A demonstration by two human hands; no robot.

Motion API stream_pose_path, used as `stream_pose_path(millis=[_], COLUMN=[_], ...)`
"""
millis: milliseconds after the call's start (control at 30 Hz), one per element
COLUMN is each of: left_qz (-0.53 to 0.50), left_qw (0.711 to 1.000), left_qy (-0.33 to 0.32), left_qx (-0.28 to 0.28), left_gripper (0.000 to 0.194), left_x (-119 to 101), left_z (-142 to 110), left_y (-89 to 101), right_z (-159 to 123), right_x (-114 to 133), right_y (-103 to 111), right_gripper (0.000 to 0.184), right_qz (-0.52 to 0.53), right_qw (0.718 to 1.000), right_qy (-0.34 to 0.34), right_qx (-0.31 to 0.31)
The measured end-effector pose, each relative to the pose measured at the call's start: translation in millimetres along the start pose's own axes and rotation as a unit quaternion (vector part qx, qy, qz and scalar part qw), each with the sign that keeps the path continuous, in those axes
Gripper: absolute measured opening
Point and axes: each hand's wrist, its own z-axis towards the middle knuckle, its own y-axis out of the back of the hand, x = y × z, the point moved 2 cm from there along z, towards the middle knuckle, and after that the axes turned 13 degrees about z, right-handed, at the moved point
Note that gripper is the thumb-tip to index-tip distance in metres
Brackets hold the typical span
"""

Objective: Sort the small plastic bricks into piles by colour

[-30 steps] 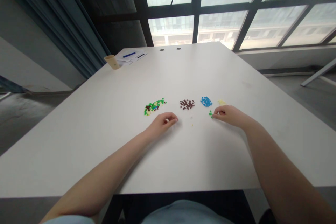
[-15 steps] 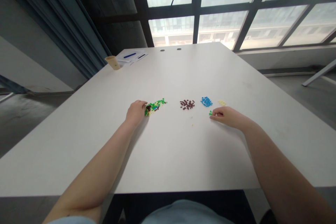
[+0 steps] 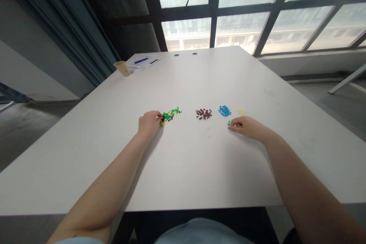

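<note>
My left hand (image 3: 149,122) rests at the left end of a mixed pile of small pieces (image 3: 170,114), green, brown, yellow and blue. Its thumb and fingers are pinched at the pile's edge; what lies between them is too small to make out. My right hand (image 3: 246,126) is on the table with curled fingers, beside a few small green pieces (image 3: 229,123). Whether those fingers hold a piece is hidden. Between the hands lie a group of dark brown pieces (image 3: 204,114) and a group of blue pieces (image 3: 224,111). Pale yellow pieces (image 3: 241,111) sit just beyond my right hand.
The white table (image 3: 183,167) spreads all around. A single yellow piece (image 3: 209,136) lies nearer to me. At the far left stand a tan paper cup (image 3: 122,69) and papers (image 3: 140,65) with a blue pen (image 3: 141,60) on them.
My left hand has shifted slightly to the right, its fingers reaching further into the edge of the mixed pile. My right hand stays in place.
</note>
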Motion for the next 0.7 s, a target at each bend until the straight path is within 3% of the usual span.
stream_pose_path(millis=[267, 367, 533, 700], left_qz=[-0.051, -0.111, -0.207, -0.202], left_qw=[0.996, 0.986, 0.943, 0.922], left_qy=[0.012, -0.032, -0.109, -0.202], left_qx=[-0.075, -0.123, -0.239, -0.26], left_gripper=[0.026, 0.022, 0.024, 0.022], left_x=[-6.5, -16.3, -41.1, -60.6], left_z=[-4.3, -9.6, -31.3, -50.6], left_y=[10.4, 17.2, 31.2, 34.6], right_z=[0.4, -0.2, -0.5, 1.2], right_x=[-1.1, 1.2, -0.1, -1.9], right_y=[-0.5, -1.1, -4.2, -7.0], right_gripper=[0.033, 0.033, 0.033, 0.032], right_qz=[0.007, 0.007, 0.008, 0.011], right_qw=[1.0, 1.0, 1.0, 1.0], right_qy=[0.007, 0.008, 0.009, 0.018], right_qx=[-0.001, 0.0, 0.003, 0.004])
